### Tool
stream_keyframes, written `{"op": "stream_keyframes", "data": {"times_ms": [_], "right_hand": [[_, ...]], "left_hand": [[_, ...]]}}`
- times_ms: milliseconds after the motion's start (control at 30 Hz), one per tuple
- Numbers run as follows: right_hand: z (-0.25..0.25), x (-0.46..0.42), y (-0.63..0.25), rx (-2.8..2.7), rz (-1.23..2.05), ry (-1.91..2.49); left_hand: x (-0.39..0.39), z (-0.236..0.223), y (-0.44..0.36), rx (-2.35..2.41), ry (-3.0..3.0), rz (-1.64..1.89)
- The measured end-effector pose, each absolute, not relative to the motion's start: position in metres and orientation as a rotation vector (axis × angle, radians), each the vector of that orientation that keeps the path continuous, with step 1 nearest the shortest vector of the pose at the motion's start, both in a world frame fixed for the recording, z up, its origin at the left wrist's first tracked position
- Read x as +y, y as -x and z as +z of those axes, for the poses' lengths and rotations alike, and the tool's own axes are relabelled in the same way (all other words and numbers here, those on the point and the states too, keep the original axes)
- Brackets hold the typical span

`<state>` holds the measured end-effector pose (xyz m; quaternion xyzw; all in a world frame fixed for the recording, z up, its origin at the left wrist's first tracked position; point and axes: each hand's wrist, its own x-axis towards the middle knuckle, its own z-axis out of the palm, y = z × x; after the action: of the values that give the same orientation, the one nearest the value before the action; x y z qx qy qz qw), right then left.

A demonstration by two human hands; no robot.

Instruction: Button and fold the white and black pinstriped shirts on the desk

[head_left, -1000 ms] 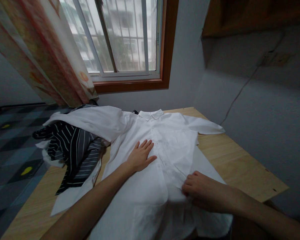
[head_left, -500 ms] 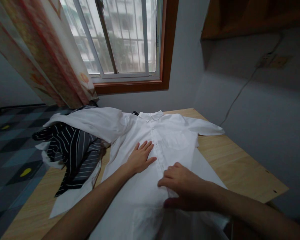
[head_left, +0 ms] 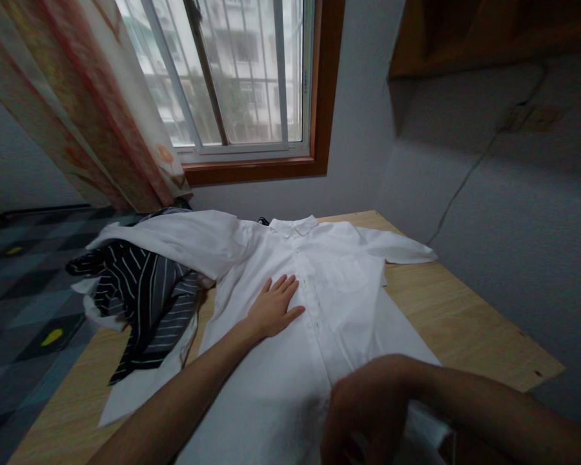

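Observation:
A white button-up shirt (head_left: 281, 361) lies front up, its collar at the far end and its sleeves spread to both sides. My left hand (head_left: 274, 309) rests flat on the chest beside the button strip, fingers spread. Near the bottom of the view, my right hand (head_left: 363, 407) bends down over the lower front with its fingers curled on the shirt cloth. Folds in the fabric run toward that hand. Its fingertips are dark and partly hidden.
Under the shirt is a light wooden table (head_left: 469, 323). A heap of black-and-white striped clothing (head_left: 150, 310) lies at the left, partly under the shirt's sleeve. A curtain (head_left: 101, 97) and window (head_left: 252, 77) are behind. A cable (head_left: 459, 187) hangs along the right wall.
My right hand has moved down the shirt front toward me, and folds have formed in the cloth near it. My left hand has stayed in place.

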<state>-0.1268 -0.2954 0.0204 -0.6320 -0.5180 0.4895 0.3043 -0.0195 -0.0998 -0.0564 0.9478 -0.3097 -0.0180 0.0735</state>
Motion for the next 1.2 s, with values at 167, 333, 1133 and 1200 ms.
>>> {"op": "stream_keyframes", "data": {"times_ms": [167, 333, 1133, 1200], "right_hand": [[0.017, -0.306, 0.054, -0.743, 0.256, 2.308], [-0.016, -0.295, 0.014, -0.46, -0.001, 2.754], [-0.049, -0.282, 0.007, -0.1, -0.229, 2.527], [-0.057, -0.286, 0.001, -0.035, -0.165, 2.262]], "left_hand": [[-0.109, -0.045, 0.014, -0.773, -2.785, 0.009], [-0.127, -0.03, 0.001, -0.426, -2.795, -0.008], [-0.134, -0.037, -0.009, -0.212, -2.675, -0.081], [-0.135, -0.036, -0.009, -0.206, -2.637, -0.082]]}}
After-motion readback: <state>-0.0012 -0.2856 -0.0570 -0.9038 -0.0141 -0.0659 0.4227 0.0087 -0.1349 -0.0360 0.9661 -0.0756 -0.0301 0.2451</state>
